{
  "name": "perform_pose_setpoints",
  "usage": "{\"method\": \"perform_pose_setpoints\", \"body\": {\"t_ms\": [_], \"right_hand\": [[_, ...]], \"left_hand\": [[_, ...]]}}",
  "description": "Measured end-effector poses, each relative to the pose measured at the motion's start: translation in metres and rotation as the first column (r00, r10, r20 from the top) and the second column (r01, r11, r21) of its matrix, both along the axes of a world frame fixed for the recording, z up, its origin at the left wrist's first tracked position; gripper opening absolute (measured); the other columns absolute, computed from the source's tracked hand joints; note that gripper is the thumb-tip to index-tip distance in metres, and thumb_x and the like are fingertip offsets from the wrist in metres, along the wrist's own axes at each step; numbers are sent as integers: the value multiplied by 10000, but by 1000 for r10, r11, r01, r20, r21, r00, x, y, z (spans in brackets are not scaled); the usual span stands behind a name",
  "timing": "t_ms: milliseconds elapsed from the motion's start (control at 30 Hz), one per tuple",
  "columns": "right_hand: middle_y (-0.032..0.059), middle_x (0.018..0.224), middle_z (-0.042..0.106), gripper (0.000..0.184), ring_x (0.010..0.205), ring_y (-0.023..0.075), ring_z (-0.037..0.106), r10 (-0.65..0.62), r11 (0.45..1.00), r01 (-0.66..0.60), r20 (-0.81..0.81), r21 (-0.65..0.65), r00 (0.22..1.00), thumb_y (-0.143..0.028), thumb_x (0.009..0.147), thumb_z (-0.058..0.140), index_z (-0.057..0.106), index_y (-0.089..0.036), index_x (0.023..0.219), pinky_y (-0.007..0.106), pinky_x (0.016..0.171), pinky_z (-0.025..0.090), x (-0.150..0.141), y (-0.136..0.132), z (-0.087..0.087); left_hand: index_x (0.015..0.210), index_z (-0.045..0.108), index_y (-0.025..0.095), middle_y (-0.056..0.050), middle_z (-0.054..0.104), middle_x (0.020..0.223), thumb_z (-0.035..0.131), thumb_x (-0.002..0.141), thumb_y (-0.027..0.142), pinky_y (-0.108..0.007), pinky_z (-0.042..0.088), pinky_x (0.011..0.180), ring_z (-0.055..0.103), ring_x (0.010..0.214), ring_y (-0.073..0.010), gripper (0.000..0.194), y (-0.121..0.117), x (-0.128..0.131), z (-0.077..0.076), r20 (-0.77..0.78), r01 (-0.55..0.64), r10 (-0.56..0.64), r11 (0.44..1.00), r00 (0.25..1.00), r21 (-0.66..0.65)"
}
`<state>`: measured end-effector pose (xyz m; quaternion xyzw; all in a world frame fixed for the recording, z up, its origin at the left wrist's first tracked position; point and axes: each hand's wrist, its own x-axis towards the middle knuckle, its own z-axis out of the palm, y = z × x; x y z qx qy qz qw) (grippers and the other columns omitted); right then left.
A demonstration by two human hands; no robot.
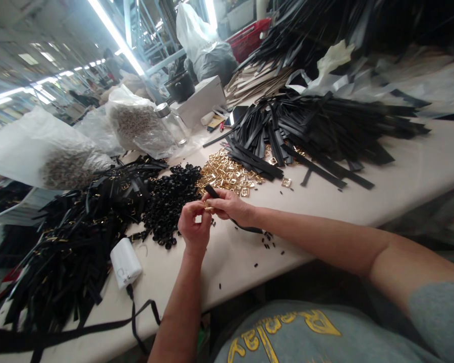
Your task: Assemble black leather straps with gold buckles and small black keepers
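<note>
My right hand (232,206) is closed around a black strap (212,191); one end sticks up above the fingers and the rest trails out below the palm. My left hand (194,226) pinches a small gold buckle (208,206) where the fingertips of both hands meet. The fingers partly hide how buckle and strap sit together. Just beyond the hands lies a heap of gold buckles (227,171). Left of it is a pile of small black loops (170,201). A spread of loose black straps (280,131) lies behind.
A large pile of black straps with buckles (75,242) covers the table's left side. Near it are a white power bank (125,262) with a cable, filled plastic bags (132,121), a glass jar (172,123) and a white box (202,101). Small black bits dot the table (242,272).
</note>
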<state>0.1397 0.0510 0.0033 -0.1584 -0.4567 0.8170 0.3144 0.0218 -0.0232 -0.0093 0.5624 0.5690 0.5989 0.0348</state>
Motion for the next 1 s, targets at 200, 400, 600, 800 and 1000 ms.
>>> {"method": "perform_pose_setpoints", "body": {"t_ms": [200, 400, 600, 800, 1000], "right_hand": [[-42, 577, 511, 313, 413, 37, 322, -104, 982, 80, 135, 172, 985, -401, 734, 694, 557, -137, 832, 164, 368, 218, 0, 11, -6], [-37, 540, 523, 149, 425, 55, 374, -67, 959, 1, 226, 282, 972, -263, 777, 554, 593, -125, 819, 166, 417, 274, 0, 21, -14], [14, 756, 633, 110, 685, 108, 548, -165, 801, 32, 170, 598, 972, -179, 770, 553, 637, -116, 802, 209, 644, 430, 2, 22, -18], [9, 690, 586, 244, 637, 105, 527, -208, 831, 84, 166, 550, 964, -351, 817, 625, 581, -119, 756, 214, 606, 424, -4, 21, -22], [-8, 638, 570, 263, 521, 64, 432, -72, 850, -41, 193, 525, 979, -379, 834, 604, 569, -127, 765, 183, 487, 330, 3, 26, -15]], "left_hand": [[832, 611, 220, -19, 639, 846, 682, 798, 224, -280, 507, 697, 619, 748, -155, 79, 1, -4, 0, 25, 82, -81, 993, 996, -85], [788, 645, 204, -35, 634, 835, 751, 748, 329, -262, 502, 653, 603, 745, -153, 168, 2, -3, 7, 170, 119, -89, 977, 981, -175], [734, 556, 176, 36, 562, 594, 812, 679, 406, -180, 399, 503, 521, 524, -80, 349, 11, -7, 3, 657, 234, -50, 952, 752, -195], [715, 558, 163, 26, 566, 597, 853, 600, 426, -144, 368, 451, 513, 512, -63, 411, 15, -8, 2, 803, 357, -27, 904, 595, -234], [759, 600, 155, 15, 580, 610, 807, 650, 471, -155, 406, 455, 513, 494, -63, 393, 13, -10, 5, 810, 413, -46, 876, 585, -248]]}}
